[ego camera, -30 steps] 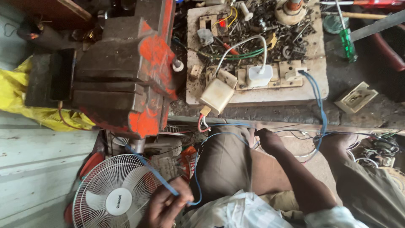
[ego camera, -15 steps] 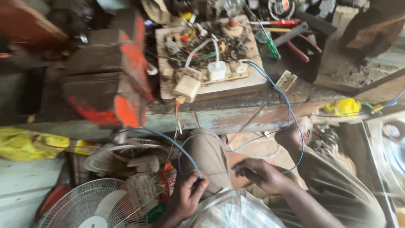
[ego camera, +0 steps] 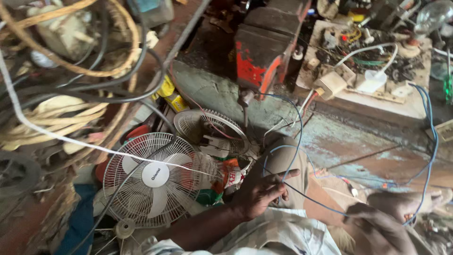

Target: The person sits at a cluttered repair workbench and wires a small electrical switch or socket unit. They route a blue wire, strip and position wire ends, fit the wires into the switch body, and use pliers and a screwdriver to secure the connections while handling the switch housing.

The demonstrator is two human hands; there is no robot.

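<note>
My left hand (ego camera: pixel 263 191) rests on my bent knee (ego camera: pixel 283 158) with its fingers closed on a thin blue wire (ego camera: pixel 296 141). That wire loops up toward the red bench vise (ego camera: pixel 264 52). At the lower right, my right hand (ego camera: pixel 380 229) is blurred, and the same blue wire runs into its closed fingers. A second length of blue wire (ego camera: pixel 430 141) climbs from beside my bare foot (ego camera: pixel 408 203) to the wooden switchboard (ego camera: pixel 377 97).
A white table fan (ego camera: pixel 153 177) stands at lower left, with a bare fan grille (ego camera: pixel 210 132) behind it. Tangled cables and ropes (ego camera: pixel 71 71) hang at the upper left. The worn workbench edge (ego camera: pixel 339 137) runs diagonally. A glass bulb (ego camera: pixel 432 16) lies at the top right.
The view has swung left and tilted, bringing the hanging cables in. My left hand has settled on the knee with the blue wire. My right hand has dropped to the lower right.
</note>
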